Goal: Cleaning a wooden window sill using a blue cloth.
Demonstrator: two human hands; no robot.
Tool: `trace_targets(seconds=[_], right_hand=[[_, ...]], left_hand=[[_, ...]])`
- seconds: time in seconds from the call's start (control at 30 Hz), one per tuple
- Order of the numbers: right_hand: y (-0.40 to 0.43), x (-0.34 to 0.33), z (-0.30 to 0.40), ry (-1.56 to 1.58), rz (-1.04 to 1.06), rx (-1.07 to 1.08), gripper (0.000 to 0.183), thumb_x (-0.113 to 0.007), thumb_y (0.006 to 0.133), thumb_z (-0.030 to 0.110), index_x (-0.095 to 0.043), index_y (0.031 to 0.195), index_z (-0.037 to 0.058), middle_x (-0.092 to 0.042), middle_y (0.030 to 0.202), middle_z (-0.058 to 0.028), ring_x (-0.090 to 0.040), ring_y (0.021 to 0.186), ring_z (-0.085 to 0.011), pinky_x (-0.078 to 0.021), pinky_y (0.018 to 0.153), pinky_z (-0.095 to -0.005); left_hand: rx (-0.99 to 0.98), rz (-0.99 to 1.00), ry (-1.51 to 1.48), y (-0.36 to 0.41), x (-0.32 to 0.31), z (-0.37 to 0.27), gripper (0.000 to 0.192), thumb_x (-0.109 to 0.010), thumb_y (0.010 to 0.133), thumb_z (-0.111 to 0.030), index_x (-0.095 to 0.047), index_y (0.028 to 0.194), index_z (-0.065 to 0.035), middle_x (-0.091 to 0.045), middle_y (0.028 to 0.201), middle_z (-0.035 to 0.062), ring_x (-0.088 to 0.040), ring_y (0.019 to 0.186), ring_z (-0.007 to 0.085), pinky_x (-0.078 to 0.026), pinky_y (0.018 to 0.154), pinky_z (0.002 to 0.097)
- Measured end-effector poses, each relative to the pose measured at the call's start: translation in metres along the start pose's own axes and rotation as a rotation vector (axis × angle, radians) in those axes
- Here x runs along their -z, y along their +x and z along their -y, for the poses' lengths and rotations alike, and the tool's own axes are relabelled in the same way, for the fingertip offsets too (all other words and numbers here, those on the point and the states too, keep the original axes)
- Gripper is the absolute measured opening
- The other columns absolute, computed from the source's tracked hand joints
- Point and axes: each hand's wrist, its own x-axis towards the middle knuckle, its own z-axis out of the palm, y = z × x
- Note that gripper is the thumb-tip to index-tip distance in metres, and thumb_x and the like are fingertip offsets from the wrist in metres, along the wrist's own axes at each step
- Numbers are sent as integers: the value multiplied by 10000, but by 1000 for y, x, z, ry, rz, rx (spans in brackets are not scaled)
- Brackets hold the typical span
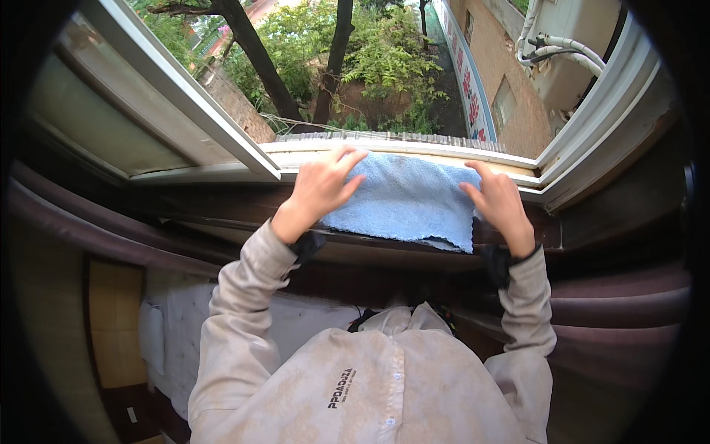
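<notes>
A light blue microfibre cloth [407, 194] lies spread over the dark inner windowsill, its top edge against the white window track and its lower edge hanging over the sill's front. My left hand [324, 183] is at the cloth's upper left edge, thumb and index finger apart. At the upper right corner is my right hand [496, 194], also with thumb and index finger apart. The other fingers of both hands are mostly hidden. Near the lower right, the cloth's hem is folded up a little.
The white sliding window frame [222, 111] stands open onto trees and a walled yard. Dark wood sill [233, 208] runs along the window. Mauve curtains [615, 313] hang on both sides. A bed with white bedding [183, 333] is at lower left.
</notes>
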Motion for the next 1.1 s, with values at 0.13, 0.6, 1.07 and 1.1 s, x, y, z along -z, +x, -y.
trace_targets(seconds=[0.13, 0.6, 1.07, 1.1], right_hand=[[29, 3, -5, -48, 72, 56, 356, -738, 773, 236, -631, 1070, 74, -640, 797, -213, -628, 818, -382, -484, 701, -447], [23, 24, 4, -14, -142, 162, 185, -698, 782, 182, -563, 838, 68, -608, 653, -137, -619, 656, -355, -466, 586, -445], [-60, -14, 15, 26, 2, 188, 261, -722, 795, 264, -537, 811, 80, -598, 622, -124, -611, 575, -311, -448, 492, -401], [-53, -14, 19, 48, -66, 137, 240, -710, 811, 262, -554, 837, 82, -613, 642, -136, -619, 585, -315, -456, 499, -405]], left_hand=[[-103, 139, 115, 30, -18, 35, 373, -776, 693, -199, -678, 1038, -95, -630, 1058, 29, -539, 1030, 249, -425, 870, 376], [-261, -37, -53, 11, 4, 28, 153, -654, 664, 5, -618, 805, -43, -554, 805, 89, -565, 806, 286, -468, 698, 371], [-140, -116, -113, -71, -14, -14, 203, -790, 639, -178, -662, 781, -109, -612, 813, 19, -589, 902, 234, -375, 799, 359], [-118, -165, -92, -66, -18, -21, 173, -779, 667, -152, -662, 785, -102, -613, 818, 19, -591, 890, 231, -384, 792, 357]])
